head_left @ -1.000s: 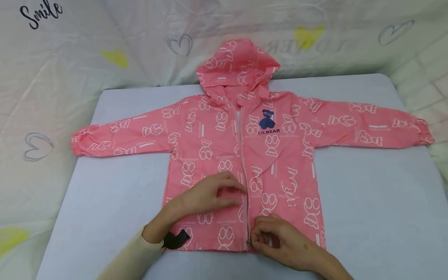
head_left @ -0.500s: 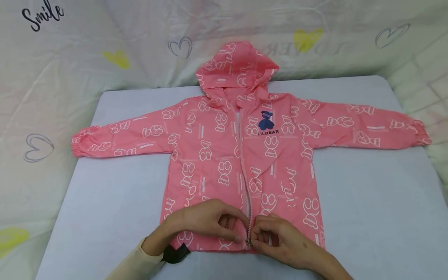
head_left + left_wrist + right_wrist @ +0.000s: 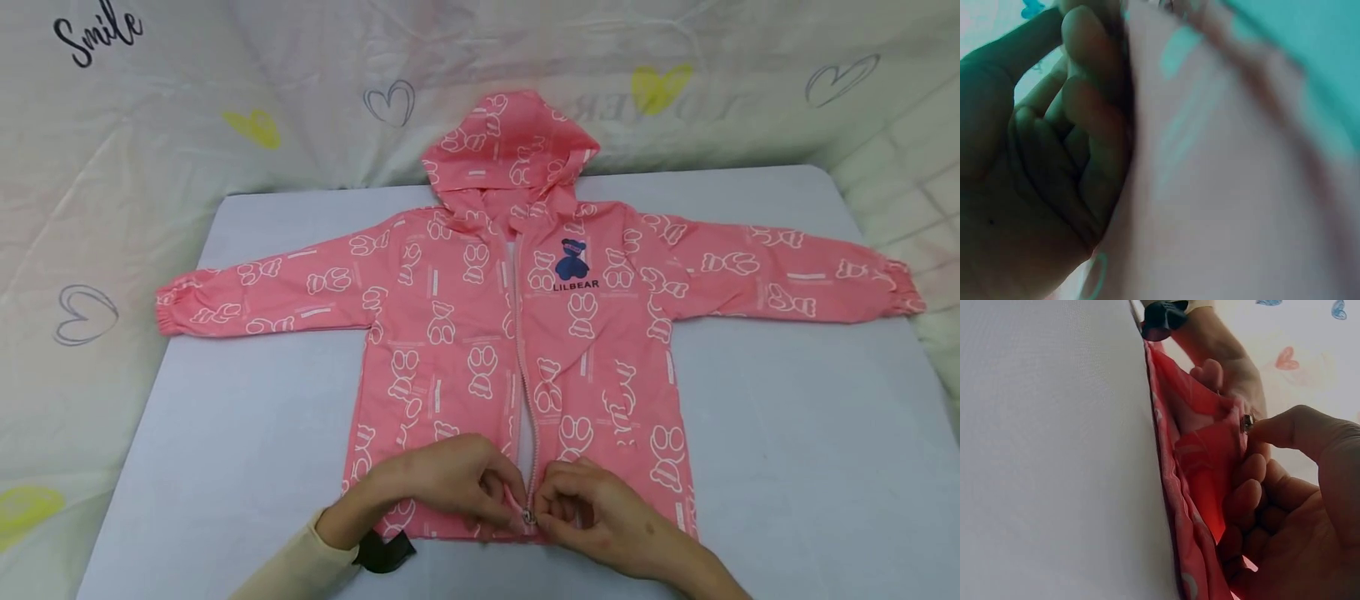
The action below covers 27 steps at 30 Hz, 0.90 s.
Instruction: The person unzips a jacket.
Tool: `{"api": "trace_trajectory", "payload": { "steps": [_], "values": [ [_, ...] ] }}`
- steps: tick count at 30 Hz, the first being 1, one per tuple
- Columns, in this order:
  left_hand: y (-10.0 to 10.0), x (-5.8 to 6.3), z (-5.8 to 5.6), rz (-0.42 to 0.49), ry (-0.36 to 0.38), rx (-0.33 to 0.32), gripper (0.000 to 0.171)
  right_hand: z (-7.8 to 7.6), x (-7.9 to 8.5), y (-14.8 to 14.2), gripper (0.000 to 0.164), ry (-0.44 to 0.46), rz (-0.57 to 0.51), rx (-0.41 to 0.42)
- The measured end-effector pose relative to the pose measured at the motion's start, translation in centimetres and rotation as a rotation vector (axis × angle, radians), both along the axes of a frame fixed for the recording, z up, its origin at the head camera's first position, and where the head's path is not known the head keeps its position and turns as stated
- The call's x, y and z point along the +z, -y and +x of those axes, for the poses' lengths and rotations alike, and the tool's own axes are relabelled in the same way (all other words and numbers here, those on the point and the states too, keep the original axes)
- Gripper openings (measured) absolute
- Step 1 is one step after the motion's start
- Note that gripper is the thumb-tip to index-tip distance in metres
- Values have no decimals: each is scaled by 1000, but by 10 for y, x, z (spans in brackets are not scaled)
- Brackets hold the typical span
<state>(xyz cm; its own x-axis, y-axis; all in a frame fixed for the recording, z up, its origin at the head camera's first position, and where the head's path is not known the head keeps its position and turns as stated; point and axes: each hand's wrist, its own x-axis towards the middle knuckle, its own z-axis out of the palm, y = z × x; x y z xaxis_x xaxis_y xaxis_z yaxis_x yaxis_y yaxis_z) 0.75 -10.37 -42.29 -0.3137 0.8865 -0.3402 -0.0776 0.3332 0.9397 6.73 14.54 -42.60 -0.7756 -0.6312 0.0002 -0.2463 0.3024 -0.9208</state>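
Observation:
A pink hooded jacket (image 3: pixel 442 283) with white bear outlines is spread front side up, its sleeves stretched out to both sides. Its front is parted along the zipper (image 3: pixel 519 358), with a narrow white gap between the panels. My left hand (image 3: pixel 461 483) pinches the lower edge of the left panel beside the zipper's bottom end. Opposite it, my right hand (image 3: pixel 607 521) pinches the other panel's bottom corner next to the metal zipper slider (image 3: pixel 1247 423). In the right wrist view the hem is lifted off the table. Pink cloth partly covers the left fingers (image 3: pixel 1088 106) in the left wrist view.
The jacket lies on a table with a pale cover (image 3: pixel 247 450). A light cloth backdrop (image 3: pixel 300 75) with hearts and lettering hangs behind it. A black strap (image 3: pixel 384 552) sits at the left wrist, below a cream sleeve (image 3: pixel 300 562).
My left hand has moved down along the zipper to the hem and now pinches the left panel's edge beside the slider. The zipper gap has widened near the bottom. My right hand stays in place.

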Motion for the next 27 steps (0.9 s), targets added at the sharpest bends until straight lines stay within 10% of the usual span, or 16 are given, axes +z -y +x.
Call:
{"api": "trace_trajectory", "payload": {
  "steps": [11,27],
  "values": [
    [7,-2,0,66,142,179,10,9,-7,7,35,-73,-114,-16],
    [10,-3,0,104,143,95,11,9,-11,9,30,-15,-193,-46]
  ]
}}
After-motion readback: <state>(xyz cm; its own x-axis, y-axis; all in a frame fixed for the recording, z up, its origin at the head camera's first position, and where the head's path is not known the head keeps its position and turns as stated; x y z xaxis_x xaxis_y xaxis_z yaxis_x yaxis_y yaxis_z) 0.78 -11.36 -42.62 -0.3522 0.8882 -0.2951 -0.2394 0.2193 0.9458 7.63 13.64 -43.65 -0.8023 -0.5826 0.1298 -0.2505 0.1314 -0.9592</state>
